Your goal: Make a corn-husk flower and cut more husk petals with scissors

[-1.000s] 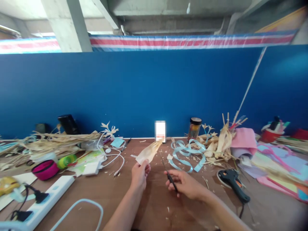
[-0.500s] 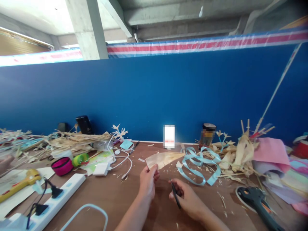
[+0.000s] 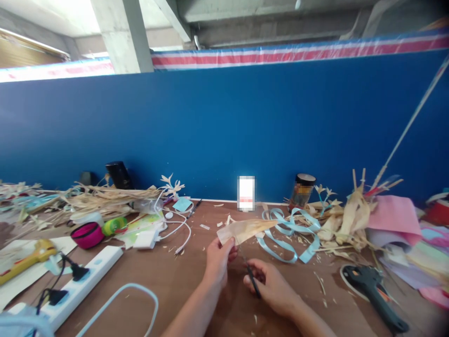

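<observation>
In the head view my left hand [image 3: 220, 258] pinches the near edge of a pale dried corn husk piece [image 3: 247, 229], its wide end to the left and its narrow tip to the right. My right hand [image 3: 268, 284] is closed around black-handled scissors [image 3: 253, 279]. Their thin blades point up and left and reach the husk's lower edge, close to the left fingertips. Whether the blades are parted is too fine to tell. Beyond the husk tip lies a loose light-blue ribbon [image 3: 280, 244].
On the right are a glue gun [image 3: 372, 290], a husk bundle [image 3: 356, 217], pink sheets [image 3: 394, 217] and a jar [image 3: 302, 192]. A power strip [image 3: 86, 285], pink tape roll [image 3: 86, 235], white charger [image 3: 146, 238] and husk pile [image 3: 115, 199] lie left. A blue partition [image 3: 217, 126] stands behind.
The scissors' blades have come up to the husk's lower edge; before, they were apart from it. The husk has shifted slightly right, and the whole view has tipped a little.
</observation>
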Available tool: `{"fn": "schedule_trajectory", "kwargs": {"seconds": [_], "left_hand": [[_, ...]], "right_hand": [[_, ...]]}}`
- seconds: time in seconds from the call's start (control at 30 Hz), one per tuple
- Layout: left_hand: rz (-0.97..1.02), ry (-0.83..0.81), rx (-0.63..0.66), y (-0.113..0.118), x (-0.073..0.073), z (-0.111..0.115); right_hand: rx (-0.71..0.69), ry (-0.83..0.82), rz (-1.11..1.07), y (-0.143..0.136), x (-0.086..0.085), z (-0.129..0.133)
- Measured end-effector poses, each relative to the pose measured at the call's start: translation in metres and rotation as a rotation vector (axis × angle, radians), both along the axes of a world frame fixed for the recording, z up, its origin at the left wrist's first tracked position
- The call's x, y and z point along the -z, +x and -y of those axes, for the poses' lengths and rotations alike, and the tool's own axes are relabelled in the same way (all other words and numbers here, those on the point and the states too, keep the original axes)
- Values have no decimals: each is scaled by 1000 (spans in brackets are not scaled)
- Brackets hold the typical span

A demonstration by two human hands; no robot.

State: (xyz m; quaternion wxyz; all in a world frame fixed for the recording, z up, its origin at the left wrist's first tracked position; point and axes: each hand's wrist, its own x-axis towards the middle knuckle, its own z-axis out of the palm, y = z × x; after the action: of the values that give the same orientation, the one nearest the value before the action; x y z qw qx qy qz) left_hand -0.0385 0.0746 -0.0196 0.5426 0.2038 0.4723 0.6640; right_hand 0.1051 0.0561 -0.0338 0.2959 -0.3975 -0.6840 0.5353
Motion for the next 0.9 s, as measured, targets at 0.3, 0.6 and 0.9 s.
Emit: {"fn": "schedule_trajectory", "kwargs": {"seconds": [0.3, 0.6, 0.9], "left_hand": [[-11, -35, 66, -1, 2, 1], [-2, -62, 69, 0, 2, 1], [-30, -69, 80, 0, 2, 2]], "right_hand": [[12, -74, -24, 2, 1, -2], [20, -112, -46, 3, 6, -3], [20, -118, -56, 2, 6, -4]]}}
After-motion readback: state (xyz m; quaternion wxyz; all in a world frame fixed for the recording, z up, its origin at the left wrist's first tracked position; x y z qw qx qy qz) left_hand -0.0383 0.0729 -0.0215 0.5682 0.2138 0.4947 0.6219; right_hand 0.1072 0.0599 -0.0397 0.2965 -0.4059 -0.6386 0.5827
